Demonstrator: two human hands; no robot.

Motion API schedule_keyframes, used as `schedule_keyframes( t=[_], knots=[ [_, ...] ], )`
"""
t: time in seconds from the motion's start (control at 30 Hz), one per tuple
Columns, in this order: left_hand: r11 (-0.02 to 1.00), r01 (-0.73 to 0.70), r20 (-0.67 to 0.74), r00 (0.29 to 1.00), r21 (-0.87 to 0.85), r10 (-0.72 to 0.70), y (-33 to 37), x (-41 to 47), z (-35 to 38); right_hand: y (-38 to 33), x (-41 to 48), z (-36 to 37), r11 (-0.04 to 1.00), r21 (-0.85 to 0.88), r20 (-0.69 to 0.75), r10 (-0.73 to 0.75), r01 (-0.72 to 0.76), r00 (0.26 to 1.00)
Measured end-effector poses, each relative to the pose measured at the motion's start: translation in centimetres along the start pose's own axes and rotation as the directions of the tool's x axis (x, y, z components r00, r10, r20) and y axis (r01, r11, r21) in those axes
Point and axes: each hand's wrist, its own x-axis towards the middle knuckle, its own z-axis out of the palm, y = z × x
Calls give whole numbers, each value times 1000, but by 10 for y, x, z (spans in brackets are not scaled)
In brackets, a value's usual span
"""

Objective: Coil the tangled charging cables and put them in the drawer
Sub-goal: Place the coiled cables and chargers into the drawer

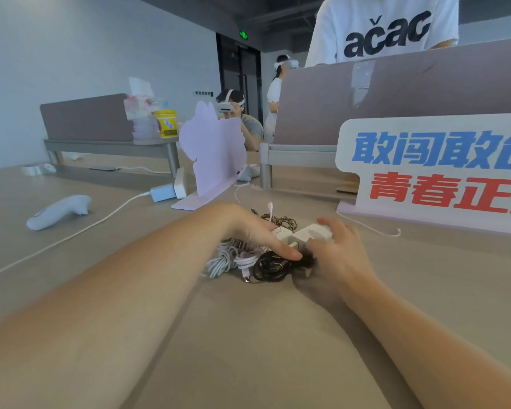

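Reaching into a heap of cables point(257, 258) on the desk point(248, 335); left hand point(254, 228) laid over the heap's left part, thumb touching a black coil point(270, 265); right hand point(334, 255) just beside it, fingers curled around white charger blocks point(307, 231), grip partly blurred; grey coil point(222, 261) below the left wrist; braided cable point(281, 221) beyond the left fingers; left hand's grasp cannot be told.

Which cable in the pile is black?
The black cable, coiled at the pile's near edge between the left hand and right hand; the others are white, grey or braided.
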Motion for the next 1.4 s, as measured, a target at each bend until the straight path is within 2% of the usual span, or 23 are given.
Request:
schedule_keyframes(
  t=[0.07,0.17,0.23,0.3,0.37,0.43,0.47,0.53,0.6,0.63,0.7,0.77,0.83,0.9,1.0,1.07,1.17,1.2,1.27,1.33,1.4],
  knots=[
    [999,-20,2,1000,-35,20,0,2,2,1,11,-2,985,168,-61,43,-32,997],
    [998,-43,-36,999,-53,42,2,0,8,1,28,-4,993,119,-176,15,7,984],
    [998,-63,-62,996,-3,63,2,0,14,-4,39,-2,996,88,-147,2,11,989],
    [996,-88,-103,991,29,91,-1,2,16,-12,55,2,999,44,-26,-15,16,1000],
    [996,-86,-120,989,36,90,-4,3,17,-21,69,7,990,-134,187,-18,44,982],
    [996,-77,-112,990,41,81,-6,4,20,-26,78,15,907,-396,375,17,144,927],
    [996,-56,-119,991,66,63,-7,4,21,-27,80,19,850,-489,417,29,197,909],
    [995,-26,-153,987,101,42,-6,2,23,-25,83,27,793,-571,383,27,214,923],
    [995,-70,-190,978,69,82,-7,2,26,-18,85,31,819,-557,265,16,139,964],
    [994,-88,-206,973,58,99,-6,-1,29,-15,84,30,858,-506,176,-3,93,984],
    [994,-88,-268,958,59,101,-7,-4,34,-11,80,22,958,-285,-79,-68,43,994],
    [996,-69,-313,946,56,83,-8,-8,39,-12,64,8,992,-36,-320,-124,119,939],
    [999,-26,-355,934,37,37,-7,-11,43,-11,43,-4,987,87,-400,-88,133,912],
    [1000,6,-397,918,17,2,-5,-14,49,-4,23,-10,966,259,-386,87,17,918],
    [999,23,-424,905,-36,-36,1,-24,57,-9,-12,-18,794,574,-246,398,-198,884],
    [995,3,-434,900,-97,-45,6,-34,64,-16,-36,-19,716,646,-147,458,-266,877],
    [959,-100,-488,872,-267,-45,9,-45,73,-27,-69,-16,614,731,-9,445,-298,896],
    [920,-170,-507,861,-354,-35,11,-48,75,-31,-77,-14,585,750,30,436,-309,899],
    [772,-335,-528,849,-540,-1,23,-58,79,-36,-87,-16,555,779,32,430,-292,902],
    [570,-435,-526,850,-697,6,37,-69,86,-39,-94,-21,487,831,44,423,-268,905],
    [325,-470,-503,864,-821,-21,49,-74,98,-45,-99,-25,367,891,122,374,-268,919]
  ],
)
